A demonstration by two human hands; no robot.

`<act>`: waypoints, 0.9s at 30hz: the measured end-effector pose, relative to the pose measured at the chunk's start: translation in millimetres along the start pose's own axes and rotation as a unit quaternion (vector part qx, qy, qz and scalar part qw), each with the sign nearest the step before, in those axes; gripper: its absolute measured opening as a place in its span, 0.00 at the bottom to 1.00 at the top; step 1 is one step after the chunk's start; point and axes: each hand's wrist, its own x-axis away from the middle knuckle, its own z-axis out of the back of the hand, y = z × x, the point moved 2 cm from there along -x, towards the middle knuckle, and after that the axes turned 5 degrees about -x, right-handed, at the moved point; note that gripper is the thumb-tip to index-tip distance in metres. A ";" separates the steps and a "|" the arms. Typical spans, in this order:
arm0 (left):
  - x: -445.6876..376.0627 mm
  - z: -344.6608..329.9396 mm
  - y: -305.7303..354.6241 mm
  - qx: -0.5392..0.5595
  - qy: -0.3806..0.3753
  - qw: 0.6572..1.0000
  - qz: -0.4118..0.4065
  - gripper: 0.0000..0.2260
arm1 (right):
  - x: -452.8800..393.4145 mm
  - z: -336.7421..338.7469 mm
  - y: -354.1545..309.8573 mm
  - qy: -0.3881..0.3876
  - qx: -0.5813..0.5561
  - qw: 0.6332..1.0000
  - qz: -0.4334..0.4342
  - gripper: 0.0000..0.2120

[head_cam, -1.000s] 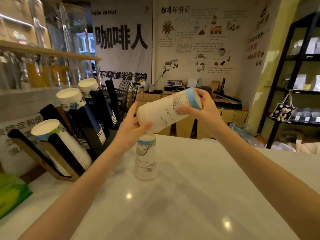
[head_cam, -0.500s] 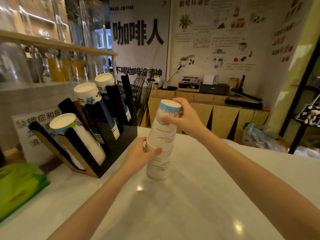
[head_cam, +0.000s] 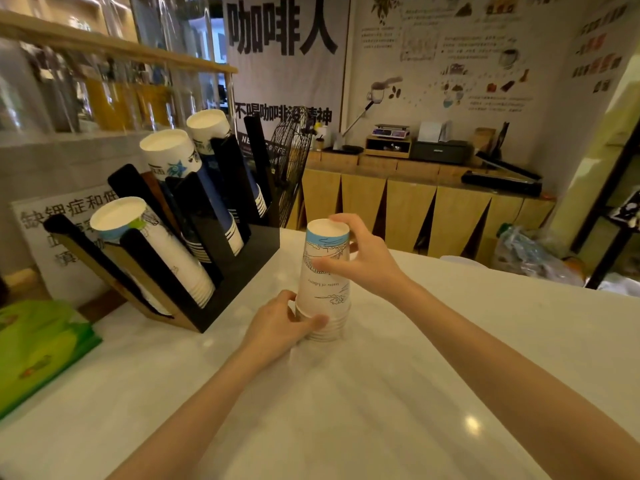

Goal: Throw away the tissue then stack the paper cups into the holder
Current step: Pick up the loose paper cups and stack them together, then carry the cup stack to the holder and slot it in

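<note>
- Stack of paper cups [head_cam: 323, 282], upside down on white counter [head_cam: 381, 393], just right of black holder [head_cam: 239, 265].
- Left hand [head_cam: 280, 329] closed round stack's lower rims; right hand [head_cam: 363, 261] pinches the top cup.
- Cup print reads "Statue of Liberty", inverted.
- Banner [head_cam: 282, 29]: "咖啡人", "不喝咖啡没精神".
- Holder slots carry sloping cup stacks.

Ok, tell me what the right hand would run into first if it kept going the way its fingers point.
The right hand points left, gripping the cup stack. Past it, the black cup holder looks first in line, though depth is hard to judge.
</note>
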 end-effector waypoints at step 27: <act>2.1 16.7 -1.5 0.208 0.019 0.973 -0.097 0.30 | 21.4 -30.7 41.4 -0.046 -0.187 0.966 -0.175 0.34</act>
